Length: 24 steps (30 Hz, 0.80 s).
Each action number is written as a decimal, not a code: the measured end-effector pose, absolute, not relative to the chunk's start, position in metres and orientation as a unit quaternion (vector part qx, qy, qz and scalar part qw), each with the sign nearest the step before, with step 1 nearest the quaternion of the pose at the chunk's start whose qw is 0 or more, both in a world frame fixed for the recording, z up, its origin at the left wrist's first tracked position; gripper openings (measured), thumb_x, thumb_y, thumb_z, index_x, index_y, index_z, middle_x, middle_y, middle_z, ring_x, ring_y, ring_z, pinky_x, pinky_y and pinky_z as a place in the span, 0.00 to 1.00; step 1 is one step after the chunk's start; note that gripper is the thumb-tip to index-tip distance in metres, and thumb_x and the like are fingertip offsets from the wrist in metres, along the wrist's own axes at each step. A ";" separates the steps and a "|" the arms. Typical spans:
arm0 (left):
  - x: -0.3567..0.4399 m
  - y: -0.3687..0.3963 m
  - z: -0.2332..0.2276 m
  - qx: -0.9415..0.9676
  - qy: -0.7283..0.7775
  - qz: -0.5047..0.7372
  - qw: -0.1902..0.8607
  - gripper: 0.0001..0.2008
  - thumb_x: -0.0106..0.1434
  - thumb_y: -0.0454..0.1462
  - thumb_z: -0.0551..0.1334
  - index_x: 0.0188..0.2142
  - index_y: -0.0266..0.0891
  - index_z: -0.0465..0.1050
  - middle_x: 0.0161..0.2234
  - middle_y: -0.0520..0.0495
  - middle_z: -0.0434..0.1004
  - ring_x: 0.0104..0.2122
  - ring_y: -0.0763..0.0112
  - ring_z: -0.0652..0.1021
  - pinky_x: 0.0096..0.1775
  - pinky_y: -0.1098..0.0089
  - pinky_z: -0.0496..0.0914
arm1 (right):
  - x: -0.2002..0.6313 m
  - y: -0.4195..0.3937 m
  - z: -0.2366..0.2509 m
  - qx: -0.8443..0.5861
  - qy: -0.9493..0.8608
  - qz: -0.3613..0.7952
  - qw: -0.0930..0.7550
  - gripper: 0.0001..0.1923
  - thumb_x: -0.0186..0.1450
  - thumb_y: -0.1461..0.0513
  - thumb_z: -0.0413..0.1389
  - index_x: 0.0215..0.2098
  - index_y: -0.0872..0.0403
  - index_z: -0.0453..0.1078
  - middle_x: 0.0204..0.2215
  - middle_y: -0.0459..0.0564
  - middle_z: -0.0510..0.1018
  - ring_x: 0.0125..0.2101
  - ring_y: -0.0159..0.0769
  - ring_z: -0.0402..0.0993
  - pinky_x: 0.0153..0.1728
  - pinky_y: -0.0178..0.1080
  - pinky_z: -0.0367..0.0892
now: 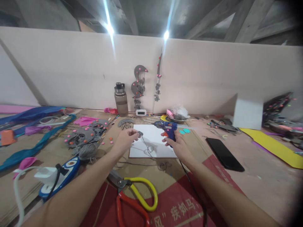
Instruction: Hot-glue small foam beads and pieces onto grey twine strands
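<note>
**Glue gun + grey piece over white board**

Workbench is brown cardboard against a pale partition wall, craft scraps all over.

Task thing: small grey piece w/ thin grey cord trailing from it, held above the left edge of a white board. Left hand has it pinched betw. thumb and fingertips, other fingers curled in. Piece looks flat and dark grey; too small to tell the exact shape. Cord loops down onto the board and off its front edge.

Right hand is wrapped around the grip of a blue glue gun, fingers closed on the handle; nozzle points left toward the piece, apart from it. Red light shows on the gun body. Black cable runs back along the right forearm.

Judgement, doing it well: keep the pinch back from the spot to be glued, bring nozzle tip close, small dab only, work over the board so drips land there; keep cord clear of the nozzle.

Outward: yellow/red scissors near front; black phone to the right; grey cut-outs w/ pink dots to the left; water bottle at the wall; yellow sheet far right.
</note>
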State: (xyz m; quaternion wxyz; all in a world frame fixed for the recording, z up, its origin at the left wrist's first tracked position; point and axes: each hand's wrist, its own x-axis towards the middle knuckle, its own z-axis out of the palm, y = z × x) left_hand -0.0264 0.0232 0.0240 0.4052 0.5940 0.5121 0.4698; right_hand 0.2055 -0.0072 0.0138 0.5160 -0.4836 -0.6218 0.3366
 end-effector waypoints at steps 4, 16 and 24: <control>-0.026 0.021 0.023 0.569 0.495 0.533 0.382 0.09 0.52 0.40 0.61 0.29 0.36 0.72 0.22 0.50 0.72 0.24 0.73 0.71 0.27 0.74 0.62 | 0.200 -0.016 0.015 -0.468 -0.659 0.317 0.497 0.12 0.60 0.61 0.50 0.42 0.54 0.66 0.38 0.49 0.74 0.30 0.30 0.70 0.31 0.35 0.68; -0.024 0.021 0.023 0.462 0.418 0.595 0.508 0.12 0.51 0.42 0.65 0.27 0.35 0.72 0.24 0.49 0.73 0.23 0.79 0.68 0.27 0.76 0.59 | 0.189 -0.032 0.021 -0.463 -0.725 0.219 0.461 0.09 0.64 0.60 0.48 0.41 0.53 0.66 0.32 0.47 0.72 0.29 0.32 0.65 0.31 0.35 0.61; -0.022 0.019 0.025 0.457 0.419 0.575 0.534 0.11 0.49 0.41 0.66 0.27 0.34 0.72 0.26 0.48 0.74 0.23 0.79 0.70 0.26 0.75 0.59 | 0.186 -0.034 0.018 -0.480 -0.719 0.241 0.441 0.10 0.64 0.59 0.48 0.41 0.53 0.65 0.33 0.47 0.73 0.30 0.33 0.66 0.32 0.35 0.61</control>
